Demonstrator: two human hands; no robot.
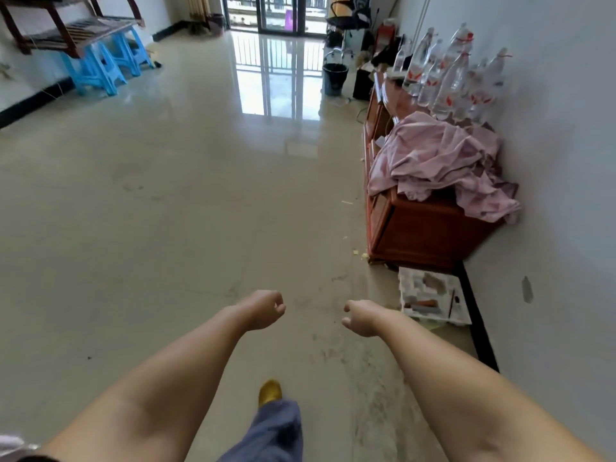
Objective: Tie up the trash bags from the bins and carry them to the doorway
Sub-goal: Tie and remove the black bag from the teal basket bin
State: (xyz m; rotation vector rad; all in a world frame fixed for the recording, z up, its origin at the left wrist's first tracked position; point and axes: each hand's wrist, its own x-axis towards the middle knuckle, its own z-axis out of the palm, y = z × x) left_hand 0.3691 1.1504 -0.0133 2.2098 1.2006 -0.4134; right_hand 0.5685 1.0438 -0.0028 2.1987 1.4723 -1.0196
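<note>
Wide bare floor [173,201] ahead; cabinet [430,228] right. I note dark bin [334,78] far; left hand [263,310], right hand [361,317] loosely curled, empty.

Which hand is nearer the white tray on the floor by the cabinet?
Right. The right hand hangs just left of the white tray; the left hand is farther left, beyond it. Both hold nothing.

we see a glossy tiled floor [166,195] mirroring the glass door [276,11], scuffed dull near us. the cabinet [426,228] is polished reddish wood, draped with crumpled pink cloth [433,158]; clear plastic bottles [450,78]; shiny blue plastic stools [100,65].
</note>
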